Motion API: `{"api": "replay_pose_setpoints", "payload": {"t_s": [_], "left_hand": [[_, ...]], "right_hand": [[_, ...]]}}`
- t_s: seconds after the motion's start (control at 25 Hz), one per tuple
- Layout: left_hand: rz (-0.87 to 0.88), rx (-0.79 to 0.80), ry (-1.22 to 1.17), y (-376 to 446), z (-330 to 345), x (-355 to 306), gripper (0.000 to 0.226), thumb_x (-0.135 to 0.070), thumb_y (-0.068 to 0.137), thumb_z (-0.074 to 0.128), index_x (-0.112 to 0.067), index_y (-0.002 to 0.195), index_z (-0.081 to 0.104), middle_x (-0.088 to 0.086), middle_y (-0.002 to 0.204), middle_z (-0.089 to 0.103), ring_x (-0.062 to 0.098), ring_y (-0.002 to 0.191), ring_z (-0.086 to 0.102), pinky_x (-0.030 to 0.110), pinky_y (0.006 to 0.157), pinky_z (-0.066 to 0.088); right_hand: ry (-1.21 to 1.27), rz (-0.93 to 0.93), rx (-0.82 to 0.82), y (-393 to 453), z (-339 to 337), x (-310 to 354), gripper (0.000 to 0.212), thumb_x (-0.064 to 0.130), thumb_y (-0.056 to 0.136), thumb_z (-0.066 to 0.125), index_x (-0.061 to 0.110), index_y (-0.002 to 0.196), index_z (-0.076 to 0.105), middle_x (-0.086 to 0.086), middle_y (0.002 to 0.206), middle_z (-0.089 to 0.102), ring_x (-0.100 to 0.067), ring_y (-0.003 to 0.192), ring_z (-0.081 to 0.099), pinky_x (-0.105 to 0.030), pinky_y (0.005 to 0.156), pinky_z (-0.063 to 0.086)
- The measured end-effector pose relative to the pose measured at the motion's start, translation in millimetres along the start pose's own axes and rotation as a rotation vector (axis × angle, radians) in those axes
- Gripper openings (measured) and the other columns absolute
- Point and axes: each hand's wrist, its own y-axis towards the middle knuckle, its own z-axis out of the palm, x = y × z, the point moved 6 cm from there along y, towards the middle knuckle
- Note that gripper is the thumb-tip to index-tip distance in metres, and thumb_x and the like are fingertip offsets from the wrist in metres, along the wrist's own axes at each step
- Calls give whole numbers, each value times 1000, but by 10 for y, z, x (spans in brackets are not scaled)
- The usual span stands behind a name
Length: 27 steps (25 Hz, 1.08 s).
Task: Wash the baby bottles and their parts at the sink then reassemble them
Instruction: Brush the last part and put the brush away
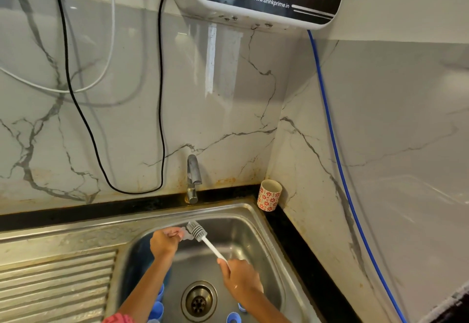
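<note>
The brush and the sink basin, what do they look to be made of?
The brush: its head looks like soft grey silicone or rubber, judging by thick, matte, evenly spaced bristles; the white handle looks like smooth plastic. The sink basin: apparently stainless steel, brushed and reflective, showing dull grey sheen and water stains.

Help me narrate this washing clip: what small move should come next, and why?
Probably work the brush head against the clear teat. The left hand holds the teat over the sink, the right hand grips the brush handle, and the bristles sit beside the teat. The tap shows no water running.
</note>
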Motion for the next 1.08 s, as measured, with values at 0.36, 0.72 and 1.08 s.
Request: {"api": "replay_pose_setpoints", "payload": {"t_s": [0.36,0.72,1.08], "left_hand": [[-214,17,-232,-248,-14,156,14,-7,70,78,-4,83,73,7,89,69,20,91,64,33,92,50],[-206,173,-333,-220,390,440,16,2,87,60,2,102,66,10,95,66,20,93,60,36,92,49],[-189,609,350,-800,1256,1000,22,-7,66,83,-4,85,73,8,91,70,14,80,63,8,60,47]], "right_hand": [[109,165,74,8,224,-249,50,44,101,26,8,110,61,-11,108,64,-27,101,60,-31,83,46],[84,184,229,-60,352,-429,47,48,100,29,16,70,48,1,66,48,-16,63,48,-29,62,39],[-33,285,192,-8,295,-1101,55,46,101,24,5,100,61,-5,78,55,-19,78,55,-28,66,38]]}}
